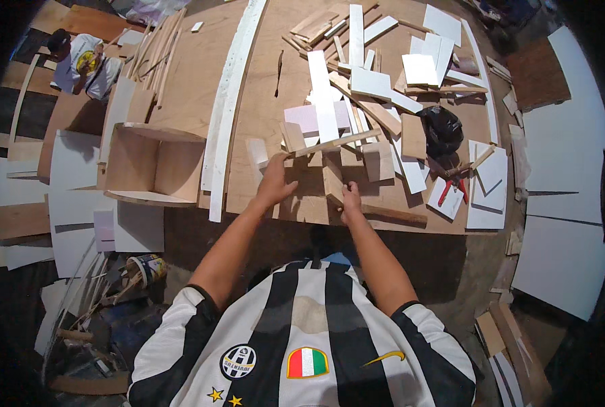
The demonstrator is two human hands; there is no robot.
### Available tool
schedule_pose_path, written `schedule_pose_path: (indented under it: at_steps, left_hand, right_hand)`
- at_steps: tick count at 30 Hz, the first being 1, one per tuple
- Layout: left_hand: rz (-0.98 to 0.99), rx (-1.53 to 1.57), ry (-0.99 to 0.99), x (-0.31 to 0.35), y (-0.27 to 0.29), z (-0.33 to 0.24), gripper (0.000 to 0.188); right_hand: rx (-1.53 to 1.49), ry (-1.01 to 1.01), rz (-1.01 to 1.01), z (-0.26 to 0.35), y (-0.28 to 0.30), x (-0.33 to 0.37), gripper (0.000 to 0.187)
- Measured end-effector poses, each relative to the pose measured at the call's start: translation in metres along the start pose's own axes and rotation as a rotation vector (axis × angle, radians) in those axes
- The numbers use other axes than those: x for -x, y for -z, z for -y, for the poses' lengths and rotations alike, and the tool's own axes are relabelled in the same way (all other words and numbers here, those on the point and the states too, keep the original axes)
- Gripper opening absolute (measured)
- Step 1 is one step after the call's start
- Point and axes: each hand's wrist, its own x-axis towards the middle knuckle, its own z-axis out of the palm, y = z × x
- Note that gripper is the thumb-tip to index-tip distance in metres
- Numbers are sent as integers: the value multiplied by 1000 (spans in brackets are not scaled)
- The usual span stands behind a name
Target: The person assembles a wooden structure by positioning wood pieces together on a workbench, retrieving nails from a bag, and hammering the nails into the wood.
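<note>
A thin wooden strip [343, 141] runs slantwise over several small wood pieces near the table's front edge. My left hand [274, 182] is at its left end, fingers against the wood and thumb standing apart. Below the strip, a short wooden block [332, 178] is tilted up. My right hand [350, 202] is closed on the block's lower right side, with the thumb on top. Beside my left hand leans a pale, flat piece [256, 153]. A small board [378, 161] stands to the right of the block. Where the strip meets the block is hard to make out.
Scraps of white board [370, 84] and wood sticks crowd the table's right side, with a black plastic bag [440, 130] and red-handled pliers [446, 192]. A long white plank [229, 112] and an open wooden box [154, 164] are at left. Another person [89, 64] is at far left.
</note>
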Motion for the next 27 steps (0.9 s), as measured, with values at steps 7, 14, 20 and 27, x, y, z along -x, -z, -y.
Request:
schedule_pose_path:
  at_steps: [7,14,20,27]
  left_hand:
    - [254,341,539,-57,-1,41,59]
    - [593,187,510,-66,-22,75,64]
    - [812,390,500,-79,-32,73,81]
    - [877,417,386,-64,-56,119,74]
  right_hand:
    - [-123,122,67,-13,14,-14,32]
    - [-239,-356,60,38,16,22,75]
    - [-245,-186,185,53,22,49,108]
    - [-132,22,175,38,38,35,89]
